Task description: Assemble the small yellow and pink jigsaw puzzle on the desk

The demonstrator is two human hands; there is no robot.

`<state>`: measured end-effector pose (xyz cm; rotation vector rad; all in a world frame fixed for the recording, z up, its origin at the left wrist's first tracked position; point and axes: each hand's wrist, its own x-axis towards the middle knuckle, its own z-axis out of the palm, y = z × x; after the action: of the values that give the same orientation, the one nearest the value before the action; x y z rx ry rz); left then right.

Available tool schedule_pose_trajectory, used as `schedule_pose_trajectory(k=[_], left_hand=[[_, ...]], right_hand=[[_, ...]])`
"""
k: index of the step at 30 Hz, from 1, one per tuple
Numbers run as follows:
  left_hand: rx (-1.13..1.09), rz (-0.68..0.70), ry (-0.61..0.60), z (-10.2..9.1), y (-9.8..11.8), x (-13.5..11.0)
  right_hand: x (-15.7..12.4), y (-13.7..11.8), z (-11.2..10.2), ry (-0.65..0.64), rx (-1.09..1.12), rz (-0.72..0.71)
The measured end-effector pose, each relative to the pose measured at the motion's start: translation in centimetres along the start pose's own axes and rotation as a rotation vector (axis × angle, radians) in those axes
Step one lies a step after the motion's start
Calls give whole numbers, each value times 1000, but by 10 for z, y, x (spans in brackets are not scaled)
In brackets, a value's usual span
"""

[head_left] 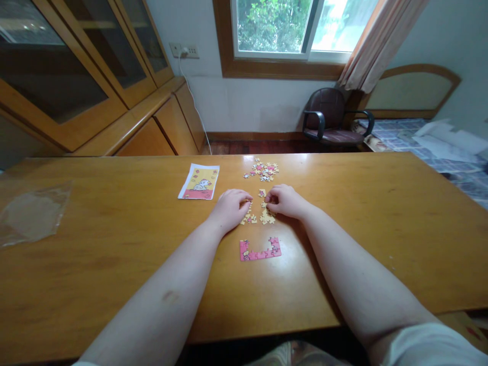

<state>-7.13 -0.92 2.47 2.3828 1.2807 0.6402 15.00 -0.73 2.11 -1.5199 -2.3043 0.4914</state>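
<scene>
My left hand (231,206) rests on the wooden table (114,244) with fingers curled over small yellow puzzle pieces (249,218). My right hand (285,200) faces it, fingertips pinched at a joined cluster of yellow pieces (267,217). One loose piece (262,192) lies between the two hands. Closer to me sits an assembled pink border section (260,250), shaped like a shallow U. Beyond the hands lies a pile of loose pieces (264,171). The reference picture card (199,181) lies to the left of the pile.
A clear plastic bag (32,211) lies at the table's left end. Wooden cabinets with glass doors (76,66) stand at the left. A dark armchair (335,119) sits under the window, and a bed (427,142) is at the right.
</scene>
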Motion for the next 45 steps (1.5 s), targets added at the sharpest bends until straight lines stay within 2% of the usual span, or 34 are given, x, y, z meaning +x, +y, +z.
schedule_pose_trajectory(k=[22,29,32,45], left_hand=[[-8,2,-5,0,1,0],[-7,5,-18,0,1,1],[-3,6,-18,0,0,0],[-10,10,-18,0,1,1]], right_hand=[[0,-4,5,132,-77,23],[1,-7,5,115,-97,41],[0,-6,5,157,-92,45],[0,0,9,168,-46,-43]])
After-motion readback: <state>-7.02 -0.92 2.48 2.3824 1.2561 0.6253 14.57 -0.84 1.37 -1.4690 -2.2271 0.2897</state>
